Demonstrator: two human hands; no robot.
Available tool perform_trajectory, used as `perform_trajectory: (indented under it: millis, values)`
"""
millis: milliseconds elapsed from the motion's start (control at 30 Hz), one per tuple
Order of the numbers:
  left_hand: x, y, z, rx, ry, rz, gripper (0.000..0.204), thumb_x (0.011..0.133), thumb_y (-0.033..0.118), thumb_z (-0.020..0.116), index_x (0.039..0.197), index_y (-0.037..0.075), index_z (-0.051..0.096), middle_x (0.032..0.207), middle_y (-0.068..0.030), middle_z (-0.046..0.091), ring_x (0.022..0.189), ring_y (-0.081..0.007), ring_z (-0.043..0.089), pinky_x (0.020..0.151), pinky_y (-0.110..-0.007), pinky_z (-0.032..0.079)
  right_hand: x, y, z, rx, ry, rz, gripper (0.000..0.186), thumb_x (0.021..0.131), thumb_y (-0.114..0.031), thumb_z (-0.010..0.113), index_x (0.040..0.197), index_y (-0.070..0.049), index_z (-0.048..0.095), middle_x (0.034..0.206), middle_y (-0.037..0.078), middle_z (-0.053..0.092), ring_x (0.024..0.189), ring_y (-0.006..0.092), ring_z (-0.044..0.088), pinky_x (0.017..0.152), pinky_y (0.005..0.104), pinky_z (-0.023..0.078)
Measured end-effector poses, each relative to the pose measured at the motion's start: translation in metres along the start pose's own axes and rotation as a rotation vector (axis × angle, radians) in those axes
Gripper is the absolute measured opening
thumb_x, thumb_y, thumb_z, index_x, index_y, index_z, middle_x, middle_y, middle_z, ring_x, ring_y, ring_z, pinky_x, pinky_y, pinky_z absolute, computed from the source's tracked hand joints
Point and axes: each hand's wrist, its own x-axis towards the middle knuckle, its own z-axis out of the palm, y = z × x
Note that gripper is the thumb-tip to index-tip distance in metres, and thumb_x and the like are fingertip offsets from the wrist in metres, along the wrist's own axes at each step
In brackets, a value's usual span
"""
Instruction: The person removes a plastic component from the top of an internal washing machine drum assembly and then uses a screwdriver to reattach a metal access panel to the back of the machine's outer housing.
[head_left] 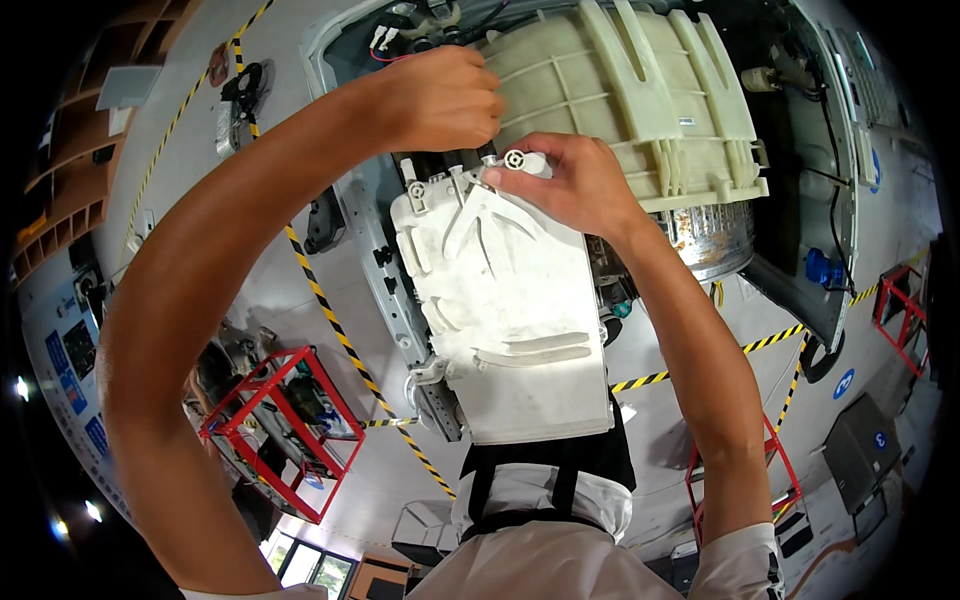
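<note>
At ctr of frame, white plastic housing (510, 290) sits just below cream tub (570, 90), R hand (580, 190) part-closed on its top edge, thumb in front, prob. to steady it. Upper ctr-left, L hand (447, 100) is curled near-fist by the tub's left edge; can't tell what, if anything, it grips.

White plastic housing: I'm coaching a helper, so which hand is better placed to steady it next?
Probably the right hand: it grasps the white plastic housing near its upper right corner. The left hand is curled beyond the upper edge.
</note>
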Motion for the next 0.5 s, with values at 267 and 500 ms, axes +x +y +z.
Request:
perform_trajectory:
  millis: [267,500]
  values:
    - [-0.0089,-0.0050,0.0069,-0.113,0.114,-0.010,0.019,0.066,0.014,0.060,0.084,0.008,0.057,0.074,0.0009,0.053,0.082,-0.0143,0.056,0.063,-0.030,0.046,-0.0017,-0.0013,0.0010,-0.049,0.038,-0.036,0.054,0.069,-0.056,0.068,0.088,-0.005,0.069,0.053,0.009,0.056,0.056,0.0263,0.059,0.058,0.0360,0.047]
    - [-0.0056,-0.0063,0.0069,-0.114,0.193,-0.028,0.008,0.066,0.011,0.061,0.074,0.013,0.062,0.071,0.0044,0.057,0.076,-0.0149,0.057,0.054,-0.028,0.046,-0.0036,0.0062,0.0045,0.048,0.112,-0.126,0.037,0.073,-0.040,0.072,0.085,-0.005,0.068,0.047,0.002,0.045,0.044,0.0100,0.037,0.043,0.0270,0.031]
